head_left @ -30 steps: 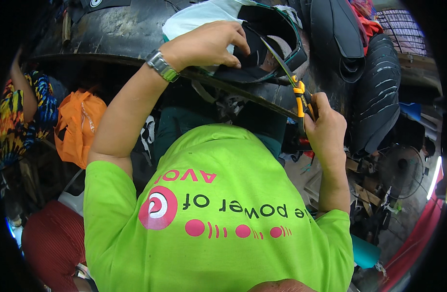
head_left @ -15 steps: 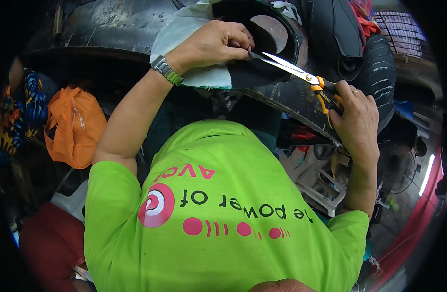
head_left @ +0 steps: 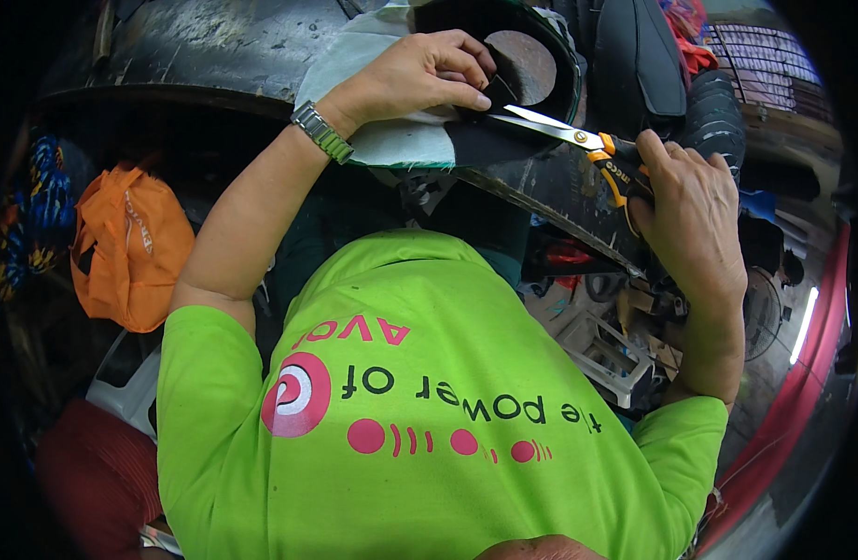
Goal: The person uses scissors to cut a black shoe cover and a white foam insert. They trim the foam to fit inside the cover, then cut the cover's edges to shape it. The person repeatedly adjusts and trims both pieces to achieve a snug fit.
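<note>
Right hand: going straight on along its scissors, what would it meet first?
Probably the left hand, at its thumb, just past the tips of the scissors; the black cloth might come sooner, as depth is unclear.

An orange cloth bag [head_left: 130,252] hangs left of the left hand [head_left: 410,79] and nearer the body. A black padded seat [head_left: 639,56] lies just beyond the right hand [head_left: 692,205], with a wire rack [head_left: 769,70] farther out to its right. A white plastic stool [head_left: 629,381] stands below that hand, a round fan [head_left: 765,315] below it and to the right.
</note>
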A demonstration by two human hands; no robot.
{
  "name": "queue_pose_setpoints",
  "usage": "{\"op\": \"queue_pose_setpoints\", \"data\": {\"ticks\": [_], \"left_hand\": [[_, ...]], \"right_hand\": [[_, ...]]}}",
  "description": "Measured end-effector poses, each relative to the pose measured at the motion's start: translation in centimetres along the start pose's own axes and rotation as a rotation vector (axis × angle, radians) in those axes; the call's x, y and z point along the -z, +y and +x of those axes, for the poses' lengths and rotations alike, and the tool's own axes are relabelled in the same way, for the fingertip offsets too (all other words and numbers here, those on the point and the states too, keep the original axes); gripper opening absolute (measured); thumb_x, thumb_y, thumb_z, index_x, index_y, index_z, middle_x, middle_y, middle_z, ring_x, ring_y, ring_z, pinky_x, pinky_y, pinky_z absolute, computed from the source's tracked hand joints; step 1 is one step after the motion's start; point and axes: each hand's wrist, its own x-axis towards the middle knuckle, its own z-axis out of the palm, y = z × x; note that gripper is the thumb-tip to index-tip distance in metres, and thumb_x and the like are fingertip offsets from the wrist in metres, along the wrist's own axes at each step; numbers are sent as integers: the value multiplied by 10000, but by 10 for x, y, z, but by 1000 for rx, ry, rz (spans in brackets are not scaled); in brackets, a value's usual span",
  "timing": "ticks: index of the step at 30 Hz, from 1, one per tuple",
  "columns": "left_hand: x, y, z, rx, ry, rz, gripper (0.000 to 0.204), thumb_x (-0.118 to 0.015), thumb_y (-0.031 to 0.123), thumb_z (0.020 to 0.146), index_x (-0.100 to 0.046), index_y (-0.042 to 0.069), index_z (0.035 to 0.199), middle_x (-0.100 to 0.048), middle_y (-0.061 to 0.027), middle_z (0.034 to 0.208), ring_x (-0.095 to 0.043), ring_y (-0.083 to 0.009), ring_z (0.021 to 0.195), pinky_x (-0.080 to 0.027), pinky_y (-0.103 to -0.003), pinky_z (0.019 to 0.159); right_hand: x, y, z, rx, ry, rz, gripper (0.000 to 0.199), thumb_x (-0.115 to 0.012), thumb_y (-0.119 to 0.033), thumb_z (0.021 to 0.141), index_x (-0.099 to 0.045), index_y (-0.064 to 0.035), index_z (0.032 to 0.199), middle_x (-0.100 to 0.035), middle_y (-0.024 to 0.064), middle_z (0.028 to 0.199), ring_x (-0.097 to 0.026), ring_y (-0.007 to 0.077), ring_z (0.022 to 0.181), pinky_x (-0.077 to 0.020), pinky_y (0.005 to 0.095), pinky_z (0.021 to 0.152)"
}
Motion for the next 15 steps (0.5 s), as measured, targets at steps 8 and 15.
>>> {"op": "queue_pose_setpoints", "data": {"ticks": [8,15], "left_hand": [[2,3,1,69,-26,-83,158,-768,177,842,-768,34,910,-619,-55,1132,-612,-121,875,-505,-234,815],[3,1,-2,53,-9,-146,160,-773,175,841,-765,32,914,-618,-46,1110,-606,-115,891,-495,-233,826]], "right_hand": [[1,-4,16,121,-8,79,356,-745,-68,716,-527,-59,997,-678,113,826,-651,315,852,-422,412,779],[-8,-2,17,88,-155,101,325,-741,-57,731,-507,-53,956,-671,138,802,-640,337,779,-426,414,752]]}}
